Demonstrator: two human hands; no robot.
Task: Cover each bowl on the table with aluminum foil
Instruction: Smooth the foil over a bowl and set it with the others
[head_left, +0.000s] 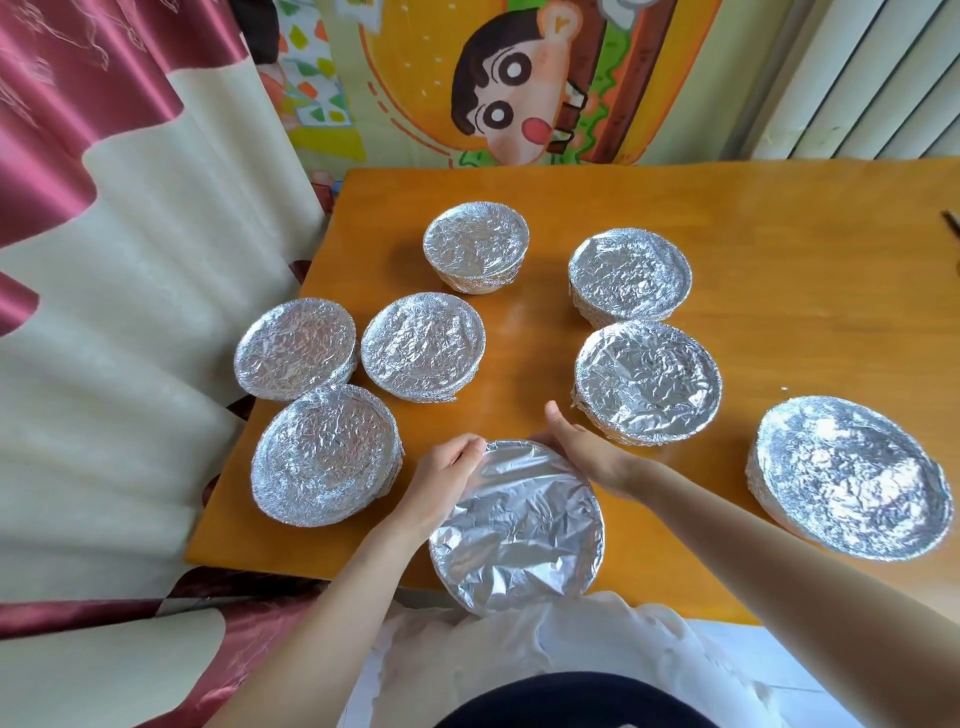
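Foil (540, 488) spans the bowl (514, 551) at the table's (779, 249) near edge, where it juts past the wood over the lap. The left hand (447, 478) pinches the foil at the far-left rim with curled fingers. The right hand (587, 452) lies against the far-right rim, thumb lifted, its fingers hidden behind the bowl, so I cannot tell whether they clamp. With that overhang, a hard press on the near side could tip it off the edge, and tugging could tear the thin sheet. Seven other bowls (648, 382) stand wrapped from left edge to right. Foil hides whatever any of them holds.
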